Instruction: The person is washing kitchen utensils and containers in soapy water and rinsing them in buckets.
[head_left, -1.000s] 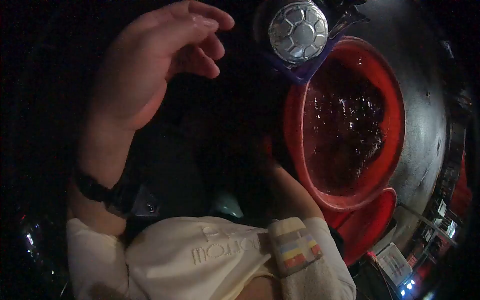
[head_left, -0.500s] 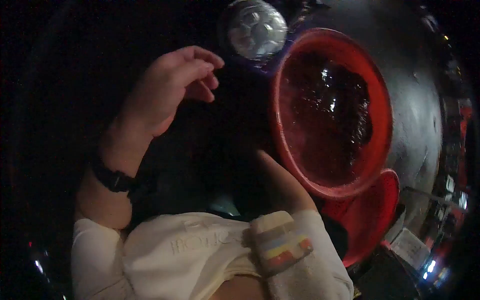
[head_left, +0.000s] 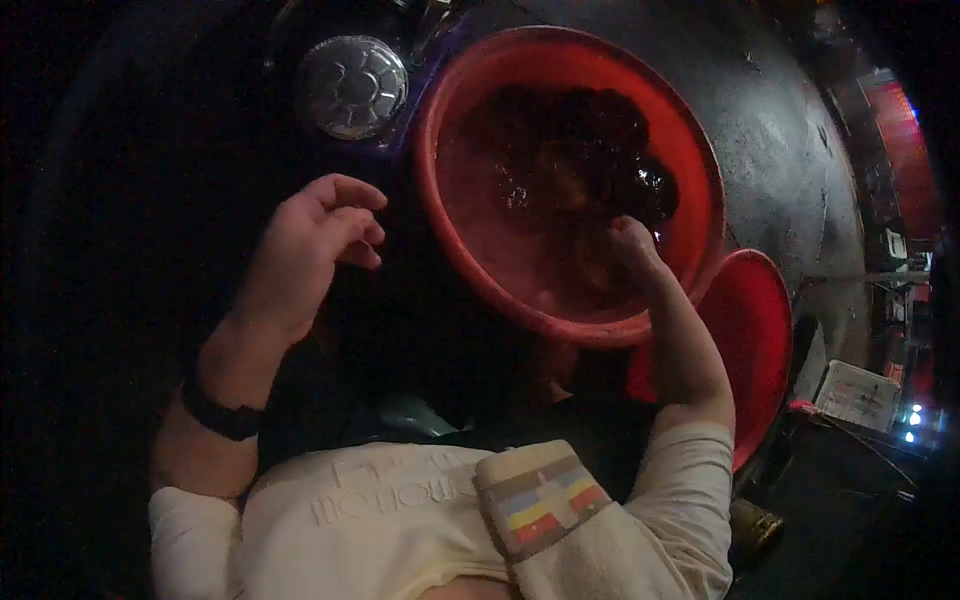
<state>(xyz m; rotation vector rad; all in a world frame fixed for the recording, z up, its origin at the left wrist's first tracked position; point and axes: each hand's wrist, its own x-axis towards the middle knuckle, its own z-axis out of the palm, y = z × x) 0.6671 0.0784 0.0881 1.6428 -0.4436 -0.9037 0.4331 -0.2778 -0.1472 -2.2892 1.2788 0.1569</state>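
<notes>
A large red basin (head_left: 702, 190) holds dark liquid (head_left: 490, 200) with dark lumps (head_left: 605, 120) in it, too dim to name. My right hand (head_left: 632, 240) is inside the basin at the liquid, wrist bent downward. Its fingers are hidden, and whether they hold anything does not show. Left of the basin, my left hand (head_left: 318, 235) hangs in the air with its fingers loosely bent and apart, holding nothing. Beyond it lies a round silvery, foil-like dish (head_left: 355, 88) with a ribbed pattern.
A second red basin (head_left: 750, 350) stands partly beneath the first, at the right. Wet dark floor (head_left: 790, 150) stretches behind them. A pale rectangular crate (head_left: 858, 395) sits farther right. A folded towel (head_left: 545, 495) with coloured stripes hangs over my right side.
My right hand has come out of the shadow beside the basin and reached into it. The view has shifted, putting the basin farther left. My left hand stays raised and empty.
</notes>
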